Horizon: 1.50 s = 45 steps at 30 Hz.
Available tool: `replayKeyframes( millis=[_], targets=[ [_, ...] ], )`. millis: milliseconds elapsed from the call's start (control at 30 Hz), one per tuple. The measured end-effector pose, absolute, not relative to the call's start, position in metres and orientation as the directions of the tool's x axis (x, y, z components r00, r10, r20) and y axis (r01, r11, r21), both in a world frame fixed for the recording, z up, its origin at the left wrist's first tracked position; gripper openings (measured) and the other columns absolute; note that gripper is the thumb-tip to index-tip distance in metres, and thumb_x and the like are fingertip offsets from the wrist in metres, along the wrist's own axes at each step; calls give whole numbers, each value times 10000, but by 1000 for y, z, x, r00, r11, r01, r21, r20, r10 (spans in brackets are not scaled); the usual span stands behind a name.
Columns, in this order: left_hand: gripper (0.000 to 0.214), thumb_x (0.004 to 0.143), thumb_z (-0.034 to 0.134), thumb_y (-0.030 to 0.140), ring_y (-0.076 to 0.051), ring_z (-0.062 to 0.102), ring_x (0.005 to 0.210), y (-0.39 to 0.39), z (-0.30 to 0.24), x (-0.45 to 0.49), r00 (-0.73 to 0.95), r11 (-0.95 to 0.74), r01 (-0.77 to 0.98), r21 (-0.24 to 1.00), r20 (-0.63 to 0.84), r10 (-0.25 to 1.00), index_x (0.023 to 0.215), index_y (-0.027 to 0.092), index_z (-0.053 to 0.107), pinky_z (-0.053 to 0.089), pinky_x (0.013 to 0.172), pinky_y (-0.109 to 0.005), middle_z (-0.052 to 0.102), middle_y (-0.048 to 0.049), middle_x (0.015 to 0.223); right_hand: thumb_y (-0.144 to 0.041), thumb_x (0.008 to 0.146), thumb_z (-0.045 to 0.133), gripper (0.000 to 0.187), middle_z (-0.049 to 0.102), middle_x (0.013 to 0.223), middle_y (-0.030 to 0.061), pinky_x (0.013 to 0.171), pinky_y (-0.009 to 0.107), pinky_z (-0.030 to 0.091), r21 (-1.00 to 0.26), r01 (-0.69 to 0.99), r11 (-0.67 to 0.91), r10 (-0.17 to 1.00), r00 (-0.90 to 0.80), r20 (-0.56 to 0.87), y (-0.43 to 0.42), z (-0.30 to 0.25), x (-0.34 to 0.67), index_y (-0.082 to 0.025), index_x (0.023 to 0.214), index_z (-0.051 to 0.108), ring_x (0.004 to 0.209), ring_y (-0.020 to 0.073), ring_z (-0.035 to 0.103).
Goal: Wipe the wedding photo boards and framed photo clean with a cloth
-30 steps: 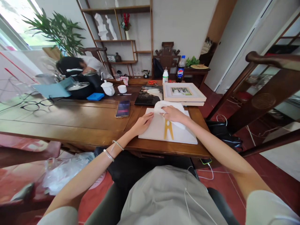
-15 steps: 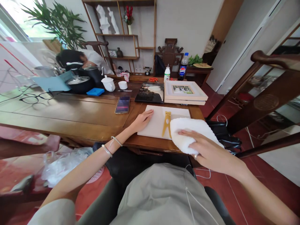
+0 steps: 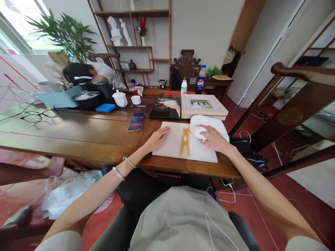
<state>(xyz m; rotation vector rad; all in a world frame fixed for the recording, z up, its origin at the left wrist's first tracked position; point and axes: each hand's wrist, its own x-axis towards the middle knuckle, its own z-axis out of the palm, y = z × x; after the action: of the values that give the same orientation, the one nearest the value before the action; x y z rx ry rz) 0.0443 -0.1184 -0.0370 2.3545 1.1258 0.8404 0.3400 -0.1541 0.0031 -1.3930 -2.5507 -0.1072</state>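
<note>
A white rectangular board (image 3: 170, 149) lies near the front edge of the wooden table. On its middle is a flat yellow cat-shaped figure (image 3: 185, 133) with long legs; whether it is printed or a separate piece I cannot tell. My left hand (image 3: 157, 138) rests flat on the board's left edge, fingers stretched out and holding nothing. To the right of the figure, my right hand (image 3: 214, 138) grips a fluffy white towel (image 3: 209, 122) and presses it over the board's upper right part. That corner of the board is hidden under the towel.
Behind the board are a dark picture panel (image 3: 166, 106) and stacked pale frames (image 3: 217, 108). A phone (image 3: 135, 122) lies to the left. Farther back stand a cola bottle (image 3: 201, 82), a small white bottle (image 3: 184, 86) and a white teapot (image 3: 119, 99). Another person (image 3: 104, 74) leans over the far side.
My right hand has pushed the towel away from me, from the board's near right corner to its far right part. My left hand stays in place. The view has shifted slightly.
</note>
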Motion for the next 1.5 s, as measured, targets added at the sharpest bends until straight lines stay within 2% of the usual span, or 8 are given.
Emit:
replayKeyframes(
  millis=[167,333,567,767,967,1133,1333,1500],
  targets=[
    [455,928,335,363,-209,412,1315,-118,-39,44,488,-596,557,579,352,799,1252,145,566,282,1132,-385,482,-75,1392,-65,710,489,264,430,1422,113,1111,516,222,-114,798,591,796,-555,240,-224,7,331,-168,845,691,1356,257,302],
    [482,926,330,371,-206,419,1311,-116,-39,44,488,-608,548,575,370,790,1245,101,569,277,1134,-369,494,-110,1375,-9,597,451,331,407,1439,103,1121,506,216,-149,767,625,777,-592,215,-265,13,330,-166,780,679,1363,254,291],
    [472,923,331,364,-203,435,1300,-117,-39,44,489,-611,549,571,373,788,1239,112,574,288,1129,-383,498,-106,1372,-118,784,492,180,471,1392,115,1094,455,289,-111,788,605,775,-552,308,-211,7,339,-170,803,663,1303,245,395],
    [453,914,347,358,-208,457,1283,-115,-43,44,470,-617,535,577,404,785,1205,123,601,310,1117,-391,521,-103,1353,-126,775,497,211,469,1380,172,1101,494,247,-58,850,524,805,-472,359,-202,-6,333,-123,876,681,1322,270,364],
    [482,913,349,365,-219,456,1283,-114,-44,45,467,-611,541,578,398,789,1229,84,580,301,1123,-382,514,-121,1354,-12,629,448,322,426,1428,97,1126,483,209,-141,767,626,772,-584,251,-270,10,327,-163,814,665,1362,244,292],
    [469,916,346,362,-215,446,1291,-113,-44,44,477,-615,542,573,392,786,1225,104,586,291,1128,-377,503,-105,1366,-58,722,471,210,447,1413,84,1109,454,264,-233,744,627,779,-588,219,-278,15,337,-181,776,632,1332,258,348],
    [466,918,343,361,-216,445,1292,-113,-45,44,486,-623,534,571,396,779,1234,112,579,292,1127,-383,503,-95,1367,-203,836,476,158,653,1108,110,1079,475,297,-275,829,486,873,-445,202,-230,3,346,-181,821,631,1215,293,484],
    [463,909,346,350,-218,445,1292,-111,-47,44,475,-617,537,574,398,784,1226,111,584,305,1120,-396,512,-101,1358,-229,858,458,186,615,1181,119,1090,449,267,-240,815,527,839,-453,301,-215,-1,341,-174,818,632,1254,288,441]
  ],
)
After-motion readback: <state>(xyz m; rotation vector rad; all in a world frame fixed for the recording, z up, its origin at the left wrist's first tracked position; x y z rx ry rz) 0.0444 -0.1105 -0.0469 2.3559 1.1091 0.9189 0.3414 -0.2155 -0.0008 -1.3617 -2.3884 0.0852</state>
